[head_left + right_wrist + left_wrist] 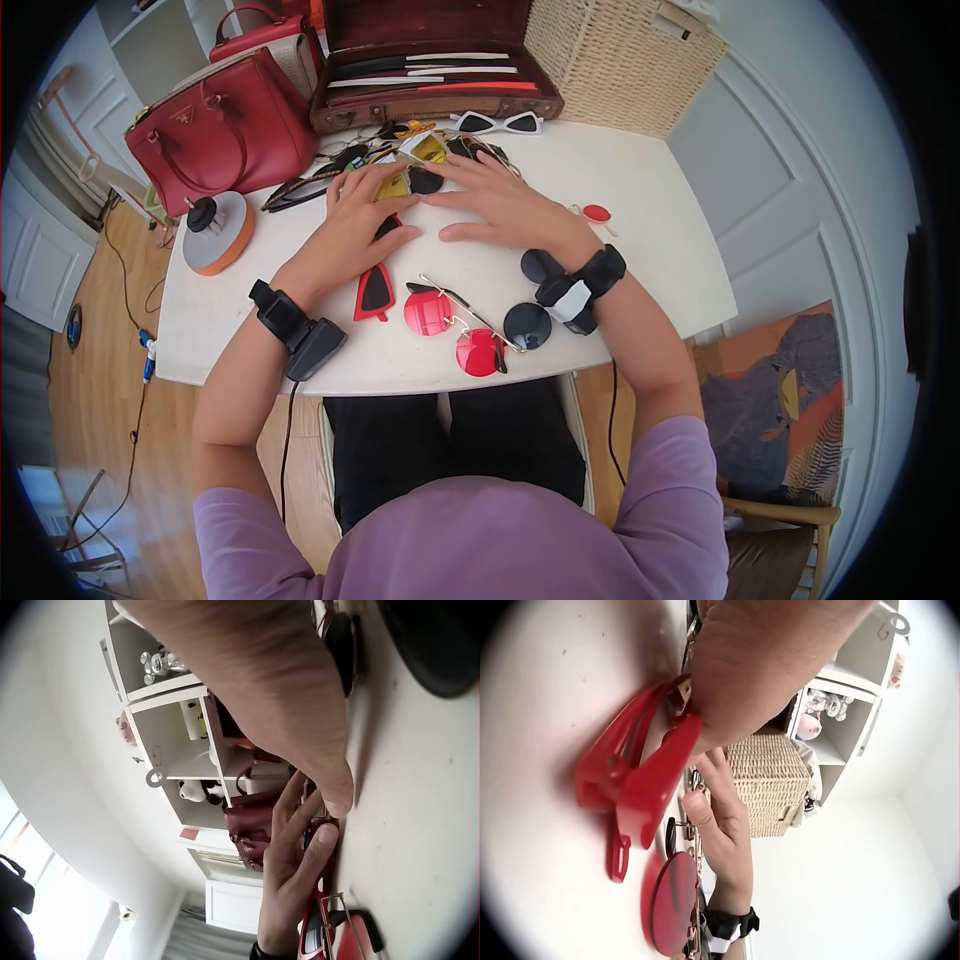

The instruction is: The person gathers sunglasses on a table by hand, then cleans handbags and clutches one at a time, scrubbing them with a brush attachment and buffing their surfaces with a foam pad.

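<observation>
Both hands reach over a heap of sunglasses on the white table (650, 230). My left hand (362, 228) has its fingers stretched over the heap, partly covering a pair of red-framed sunglasses (375, 290). Facing it, my right hand (500, 208) spreads its fingers over the heap's right part. Between the two sets of fingertips show a round black lens (427, 181) and yellow-lensed glasses (428, 148). Nearer the front edge lie round red-lensed glasses (481, 352), temples up. Round black-lensed glasses (527, 326) sit partly hidden under the right wrist.
An open brown suitcase (440, 110) with several glasses stands behind the heap. Red handbags (225, 125) are at the back left, a woven basket (610, 65) at the back right. White sunglasses (497, 123) lie by the suitcase. An orange-rimmed disc (222, 240) is at left.
</observation>
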The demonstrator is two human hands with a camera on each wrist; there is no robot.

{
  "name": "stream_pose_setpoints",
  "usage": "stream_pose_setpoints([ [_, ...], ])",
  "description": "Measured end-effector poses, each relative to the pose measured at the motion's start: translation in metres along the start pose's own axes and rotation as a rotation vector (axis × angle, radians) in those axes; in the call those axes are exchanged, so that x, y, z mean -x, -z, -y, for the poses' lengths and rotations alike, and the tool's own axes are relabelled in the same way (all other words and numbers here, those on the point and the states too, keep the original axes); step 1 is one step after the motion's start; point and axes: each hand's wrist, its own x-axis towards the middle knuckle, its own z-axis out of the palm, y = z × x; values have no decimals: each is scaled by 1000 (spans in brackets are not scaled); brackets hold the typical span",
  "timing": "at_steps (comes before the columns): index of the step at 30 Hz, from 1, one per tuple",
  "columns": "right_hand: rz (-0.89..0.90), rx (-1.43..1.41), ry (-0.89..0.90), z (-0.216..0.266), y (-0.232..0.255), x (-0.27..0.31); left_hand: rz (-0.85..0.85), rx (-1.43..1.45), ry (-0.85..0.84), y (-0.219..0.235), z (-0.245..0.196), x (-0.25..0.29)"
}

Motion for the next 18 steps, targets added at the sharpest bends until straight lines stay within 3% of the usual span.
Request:
stream_pose_setpoints([
  [2,89,64,-48,2,3,0,-12,5,-2,1,-1,0],
  [12,25,62,-8,2,-2,1,-88,-28,74,2,1,-2],
  [18,24,126,-98,-1,-9,2,-98,-12,57,-2,5,-2],
])
